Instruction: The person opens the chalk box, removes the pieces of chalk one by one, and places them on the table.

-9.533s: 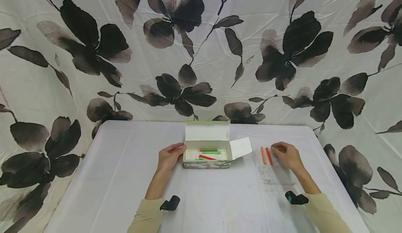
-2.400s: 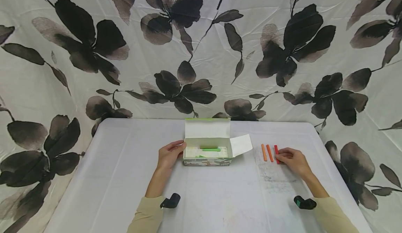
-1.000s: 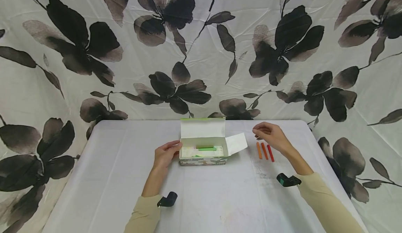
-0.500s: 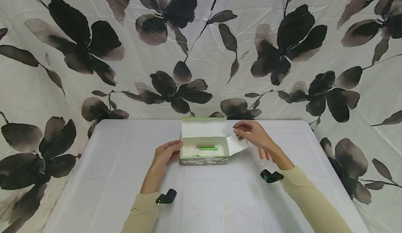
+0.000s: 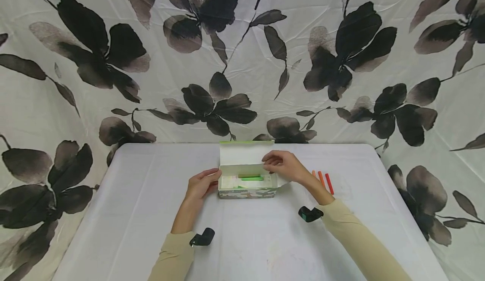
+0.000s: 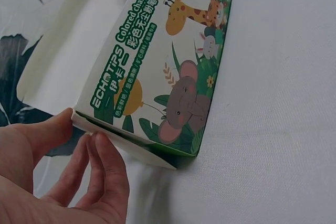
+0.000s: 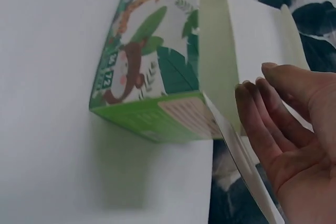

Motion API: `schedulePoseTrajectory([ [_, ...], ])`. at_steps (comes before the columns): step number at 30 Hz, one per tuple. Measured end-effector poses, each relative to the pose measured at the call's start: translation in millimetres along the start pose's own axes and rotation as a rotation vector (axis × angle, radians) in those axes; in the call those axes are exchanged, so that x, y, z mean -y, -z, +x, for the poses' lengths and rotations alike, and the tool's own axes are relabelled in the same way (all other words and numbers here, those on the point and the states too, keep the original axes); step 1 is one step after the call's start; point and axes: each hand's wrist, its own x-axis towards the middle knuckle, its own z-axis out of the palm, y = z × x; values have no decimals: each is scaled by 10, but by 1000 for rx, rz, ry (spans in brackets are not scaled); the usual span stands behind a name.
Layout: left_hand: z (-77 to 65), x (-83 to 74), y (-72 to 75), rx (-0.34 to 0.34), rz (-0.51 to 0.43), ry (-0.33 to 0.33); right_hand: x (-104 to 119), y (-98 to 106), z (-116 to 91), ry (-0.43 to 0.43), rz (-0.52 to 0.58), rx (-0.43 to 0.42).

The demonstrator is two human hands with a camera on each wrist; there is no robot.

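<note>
An open cardboard box of colored chalk [image 5: 246, 194], printed with animals, stands on the white table. Its lid [image 5: 244, 153] is raised at the back. Inside lie several chalk sticks, among them a dark green stick [image 5: 249, 175] and a light green stick [image 5: 251, 179]. My left hand [image 5: 201, 185] pinches the left end flap [image 6: 131, 148] between thumb and fingers. Over the box's right end hovers my right hand [image 5: 286, 166], fingers loosely bent with nothing between them, beside the right end flap [image 7: 244, 163].
Right of the box, an orange chalk stick [image 5: 313, 173], an orange-red stick [image 5: 321, 180] and a red stick [image 5: 329, 183] lie side by side. A floral cloth [image 5: 242, 62] hangs behind the table [image 5: 151, 196]. Both wrists wear black cameras.
A red chalk stick has gone from the box to the table, right of the two orange ones. My right hand let it go and moved left to the box. The left hand stays put.
</note>
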Motion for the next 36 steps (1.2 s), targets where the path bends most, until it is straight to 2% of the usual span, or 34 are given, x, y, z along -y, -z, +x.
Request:
schedulePoseTrajectory([
  [4,9,11,1,3,-14,-7,17,-120,49,24,-10,45],
  [8,192,141,15,-17,-10,5,9,-224,92,48,-42,109],
  [12,362,261,34,-23,-13,-16,11,-307,121,67,-95,187],
  [19,31,45,5,10,-16,-5,11,-425,169,109,-188,293],
  [23,-26,16,1,18,-25,-32,22,-484,193,117,-261,334],
  [27,-65,-23,-19,6,-10,-19,16,-538,223,96,-322,371],
  [36,-225,-157,-73,-27,-24,-21,33,-581,293,19,-363,458],
])
